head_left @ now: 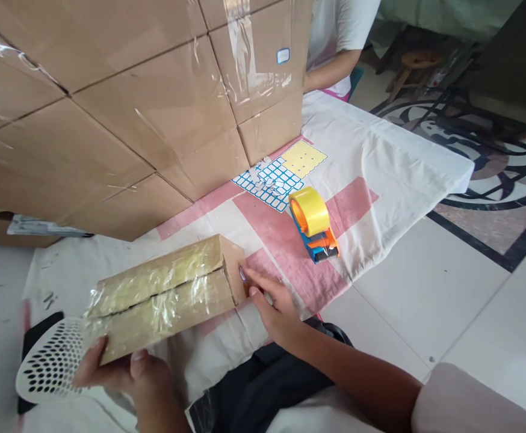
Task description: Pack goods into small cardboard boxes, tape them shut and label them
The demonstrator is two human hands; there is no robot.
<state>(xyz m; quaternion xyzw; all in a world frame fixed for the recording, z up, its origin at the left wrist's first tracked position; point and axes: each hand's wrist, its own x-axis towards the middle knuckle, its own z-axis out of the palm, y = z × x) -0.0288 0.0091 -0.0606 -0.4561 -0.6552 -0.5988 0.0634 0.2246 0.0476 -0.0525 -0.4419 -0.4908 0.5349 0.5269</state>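
A taped cardboard box [163, 294] lies at a slant over the front of the table, clear shiny tape along its top seam. My left hand [127, 373] grips its near left corner, thumb and fingers apart around the edge. At the box's right end, my right hand [276, 304] has its index finger and thumb against the end face, on a small blue-edged sticker [243, 274] that is partly covered. Beyond that hand stands a tape dispenser [319, 243] with a yellow tape roll [310, 210]. A blue-edged sticker sheet [274, 186] lies farther back.
Stacked cardboard boxes [154, 114] wall off the back left. A yellow sheet [305, 159] lies by the sticker sheet on the cloth-covered table [380, 180]. Another person's arm [333, 69] shows behind the boxes. A white perforated piece [50, 355] is at lower left; a wooden stool [419, 60] stands behind.
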